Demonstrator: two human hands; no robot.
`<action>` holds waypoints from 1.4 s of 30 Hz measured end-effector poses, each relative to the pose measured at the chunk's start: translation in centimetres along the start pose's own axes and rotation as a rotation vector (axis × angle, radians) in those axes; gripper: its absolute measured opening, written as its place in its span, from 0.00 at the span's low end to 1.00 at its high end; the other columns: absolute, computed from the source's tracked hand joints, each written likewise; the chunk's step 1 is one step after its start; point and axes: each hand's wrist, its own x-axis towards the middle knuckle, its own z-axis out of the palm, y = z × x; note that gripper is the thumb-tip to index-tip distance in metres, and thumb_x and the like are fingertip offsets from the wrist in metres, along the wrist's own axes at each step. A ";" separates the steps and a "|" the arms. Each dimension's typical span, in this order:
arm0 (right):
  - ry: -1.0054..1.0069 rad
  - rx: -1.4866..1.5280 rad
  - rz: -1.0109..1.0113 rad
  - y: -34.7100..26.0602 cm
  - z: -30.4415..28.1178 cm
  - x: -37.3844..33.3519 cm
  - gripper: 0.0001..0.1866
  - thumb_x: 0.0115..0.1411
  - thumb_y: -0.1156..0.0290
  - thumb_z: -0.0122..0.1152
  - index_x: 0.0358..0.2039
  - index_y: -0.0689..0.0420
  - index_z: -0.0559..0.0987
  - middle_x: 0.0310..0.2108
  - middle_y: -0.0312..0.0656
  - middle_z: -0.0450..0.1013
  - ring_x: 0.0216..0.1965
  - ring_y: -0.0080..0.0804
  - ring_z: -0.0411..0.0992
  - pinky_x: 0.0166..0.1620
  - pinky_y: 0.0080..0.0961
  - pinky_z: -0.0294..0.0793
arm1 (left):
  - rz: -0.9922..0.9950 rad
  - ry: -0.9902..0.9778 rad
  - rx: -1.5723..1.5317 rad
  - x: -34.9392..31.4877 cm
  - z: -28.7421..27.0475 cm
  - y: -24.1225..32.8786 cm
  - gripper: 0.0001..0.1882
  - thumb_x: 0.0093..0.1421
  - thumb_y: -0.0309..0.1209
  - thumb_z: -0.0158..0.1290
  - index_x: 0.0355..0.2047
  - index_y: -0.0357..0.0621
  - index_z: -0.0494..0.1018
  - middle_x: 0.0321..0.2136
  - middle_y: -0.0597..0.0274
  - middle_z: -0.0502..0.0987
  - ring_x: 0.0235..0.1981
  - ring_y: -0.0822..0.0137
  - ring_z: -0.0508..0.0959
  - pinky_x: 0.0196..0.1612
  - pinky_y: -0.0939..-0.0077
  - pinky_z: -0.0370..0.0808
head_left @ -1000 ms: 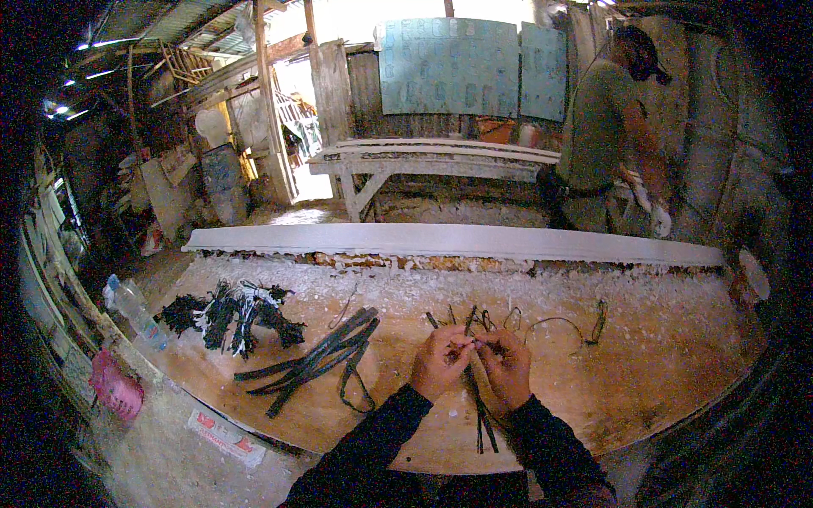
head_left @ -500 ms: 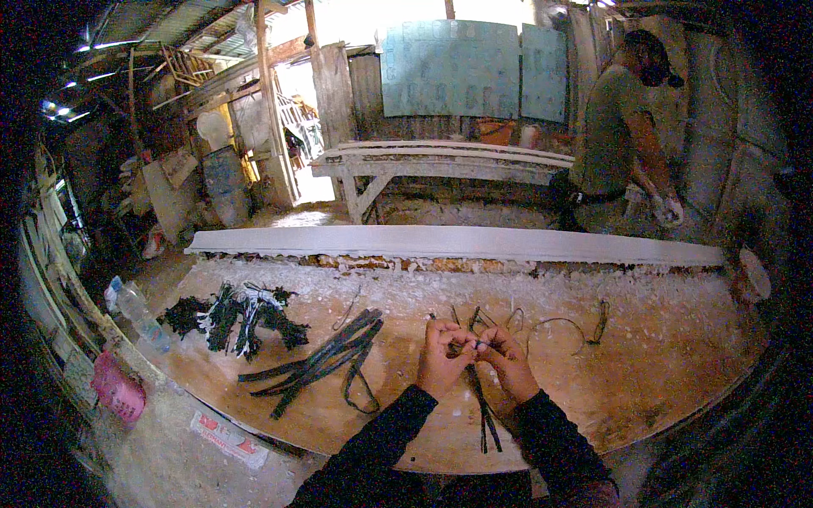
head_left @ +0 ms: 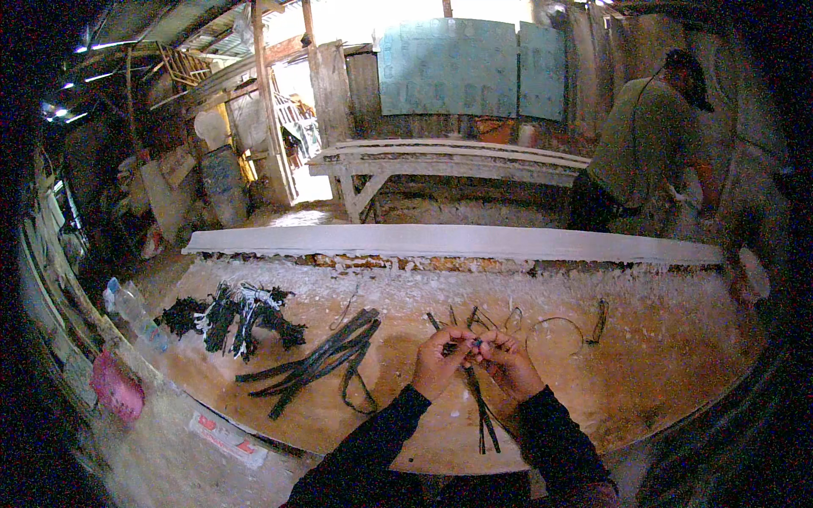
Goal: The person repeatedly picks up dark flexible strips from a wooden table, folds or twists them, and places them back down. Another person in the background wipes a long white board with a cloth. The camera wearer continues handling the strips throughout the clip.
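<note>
My left hand (head_left: 440, 362) and my right hand (head_left: 511, 364) meet over the wooden board, fingertips pinched together on a small dark strip piece whose exact form is too small to make out. Below and behind the fingers lie thin black strips (head_left: 480, 415), their lower ends crossing toward me. Left of my hands rests a loose pile of longer, flat black strips (head_left: 318, 364). Farther left sit several bundles of black and white knotted strips (head_left: 224, 320). To the right, a thin looped strand (head_left: 555, 322) and a short dark strip (head_left: 600, 322) lie on the board.
A long white moulding (head_left: 457, 243) runs along the board's far edge. A clear plastic bottle (head_left: 135, 313) and a pink basket (head_left: 117, 387) are at the left. Behind stands a white-topped bench (head_left: 449, 161); a co-worker (head_left: 641, 140) bends over at the back right.
My fingers have shifted slightly while still pinched together, the left hand rotating a little. The co-worker has moved right and bent lower.
</note>
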 end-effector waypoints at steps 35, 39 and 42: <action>0.145 -0.516 -0.261 0.4 1.8 -0.1 0.07 0.50 0.77 0.55 0.29 0.54 0.67 0.22 0.28 0.62 0.25 0.16 0.63 0.27 0.12 0.61 | 0.095 -0.007 0.184 1.3 -1.9 -1.4 0.03 0.55 0.28 0.47 0.29 0.42 0.67 0.23 0.68 0.71 0.19 0.79 0.68 0.18 0.86 0.67; 0.109 -0.513 -0.177 0.1 1.2 -0.4 0.07 0.52 0.80 0.49 0.28 0.53 0.64 0.27 0.34 0.64 0.29 0.22 0.64 0.33 0.18 0.68 | 0.131 -0.041 0.208 1.4 -2.0 -1.1 0.05 0.55 0.30 0.48 0.30 0.41 0.67 0.24 0.67 0.71 0.20 0.79 0.69 0.19 0.86 0.68; 0.142 -0.529 -0.218 -0.2 1.0 -0.1 0.08 0.50 0.77 0.54 0.27 0.51 0.65 0.22 0.28 0.62 0.25 0.18 0.65 0.25 0.11 0.59 | 0.063 -0.062 0.295 1.5 -2.4 -1.0 0.08 0.54 0.31 0.49 0.33 0.42 0.68 0.26 0.67 0.72 0.21 0.79 0.69 0.20 0.87 0.67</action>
